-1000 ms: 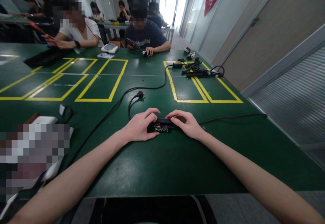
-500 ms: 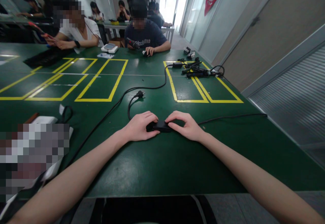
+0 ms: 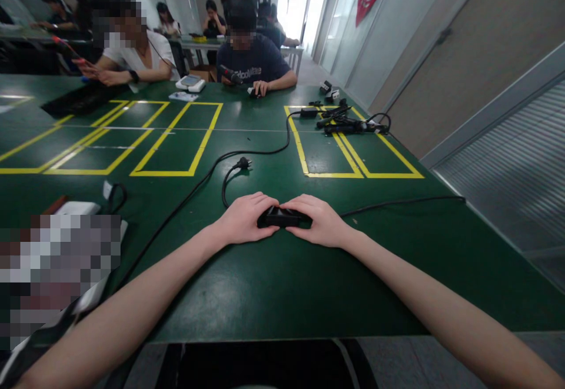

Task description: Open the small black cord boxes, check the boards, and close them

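A black power adapter [image 3: 283, 218] rests on the green table, slightly tilted, its long side facing me. My left hand [image 3: 247, 218] is closed around its left end, thumb in front and fingers behind. Around the right part curves my right hand [image 3: 318, 221], fingertips along the back edge and thumb near the front. Both hands almost meet over it. From the left side a short cord leads to a black plug [image 3: 242, 164] lying on the table. A thin cable [image 3: 397, 202] runs off to the right edge. Parts of the adapter are hidden by my fingers.
Yellow tape rectangles [image 3: 163, 173] mark the table. A heap of black cables and adapters [image 3: 344, 124] lies back right. Another black cord [image 3: 194, 193] crosses to my left, near a blurred item [image 3: 62, 271]. Two people sit across the table, with a white device [image 3: 190, 83] between them.
My right hand has shifted left and spread further around the adapter. The adapter has tipped so more of its near face shows. My left hand has barely moved.
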Action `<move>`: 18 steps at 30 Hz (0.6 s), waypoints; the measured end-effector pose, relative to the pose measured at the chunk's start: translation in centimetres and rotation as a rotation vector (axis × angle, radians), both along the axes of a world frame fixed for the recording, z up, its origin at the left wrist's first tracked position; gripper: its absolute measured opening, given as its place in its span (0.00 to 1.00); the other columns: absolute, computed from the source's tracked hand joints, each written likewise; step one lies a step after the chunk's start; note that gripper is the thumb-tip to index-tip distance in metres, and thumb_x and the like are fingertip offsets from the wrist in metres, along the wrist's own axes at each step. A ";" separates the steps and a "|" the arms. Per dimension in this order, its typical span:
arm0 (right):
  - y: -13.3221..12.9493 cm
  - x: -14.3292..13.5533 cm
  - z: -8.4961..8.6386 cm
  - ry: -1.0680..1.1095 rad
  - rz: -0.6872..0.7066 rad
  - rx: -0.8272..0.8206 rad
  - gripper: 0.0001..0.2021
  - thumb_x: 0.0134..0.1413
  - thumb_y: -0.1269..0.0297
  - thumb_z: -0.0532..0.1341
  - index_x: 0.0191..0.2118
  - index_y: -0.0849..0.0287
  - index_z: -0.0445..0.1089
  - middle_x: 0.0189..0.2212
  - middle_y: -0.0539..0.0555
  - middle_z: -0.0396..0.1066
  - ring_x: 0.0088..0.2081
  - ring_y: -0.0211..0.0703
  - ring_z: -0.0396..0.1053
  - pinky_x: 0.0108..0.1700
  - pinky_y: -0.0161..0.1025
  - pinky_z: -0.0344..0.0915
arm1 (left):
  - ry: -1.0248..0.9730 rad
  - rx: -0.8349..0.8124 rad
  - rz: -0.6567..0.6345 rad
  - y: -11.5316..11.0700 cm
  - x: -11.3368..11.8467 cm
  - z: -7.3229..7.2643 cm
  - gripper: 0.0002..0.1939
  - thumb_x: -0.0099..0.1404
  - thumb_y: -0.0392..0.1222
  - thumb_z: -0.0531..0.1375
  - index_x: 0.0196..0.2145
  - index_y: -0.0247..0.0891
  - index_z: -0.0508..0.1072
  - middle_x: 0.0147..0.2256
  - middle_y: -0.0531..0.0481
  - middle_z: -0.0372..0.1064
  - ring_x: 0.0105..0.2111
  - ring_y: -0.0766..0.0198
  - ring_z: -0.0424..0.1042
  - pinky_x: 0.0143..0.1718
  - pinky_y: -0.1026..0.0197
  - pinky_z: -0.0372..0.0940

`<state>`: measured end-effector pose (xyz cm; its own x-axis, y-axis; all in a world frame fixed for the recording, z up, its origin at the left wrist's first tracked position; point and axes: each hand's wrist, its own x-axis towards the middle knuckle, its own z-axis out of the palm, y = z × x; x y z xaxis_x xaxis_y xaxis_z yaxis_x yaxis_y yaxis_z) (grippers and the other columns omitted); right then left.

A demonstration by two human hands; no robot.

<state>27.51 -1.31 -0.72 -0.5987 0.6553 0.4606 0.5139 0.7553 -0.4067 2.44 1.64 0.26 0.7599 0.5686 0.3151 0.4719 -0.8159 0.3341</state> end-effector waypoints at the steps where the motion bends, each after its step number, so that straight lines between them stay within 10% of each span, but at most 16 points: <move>1: 0.0 -0.1 0.1 -0.009 0.001 0.008 0.17 0.57 0.66 0.67 0.53 0.56 0.72 0.45 0.59 0.78 0.44 0.52 0.76 0.46 0.49 0.74 | 0.016 -0.003 0.008 0.0 0.1 0.0 0.17 0.66 0.46 0.63 0.50 0.39 0.72 0.42 0.46 0.76 0.42 0.56 0.76 0.44 0.57 0.71; 18: -0.1 -0.2 0.5 -0.215 0.025 0.065 0.12 0.71 0.63 0.57 0.52 0.63 0.71 0.42 0.63 0.78 0.41 0.51 0.75 0.43 0.46 0.69 | 0.220 0.069 -0.034 0.0 0.6 0.8 0.13 0.70 0.46 0.61 0.45 0.35 0.76 0.35 0.46 0.77 0.36 0.55 0.79 0.39 0.58 0.70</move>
<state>27.30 -1.39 -0.21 -0.7034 0.6117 0.3619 0.5639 0.7903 -0.2398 3.00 1.61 1.05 0.8332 0.5240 0.1768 0.4987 -0.8501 0.1693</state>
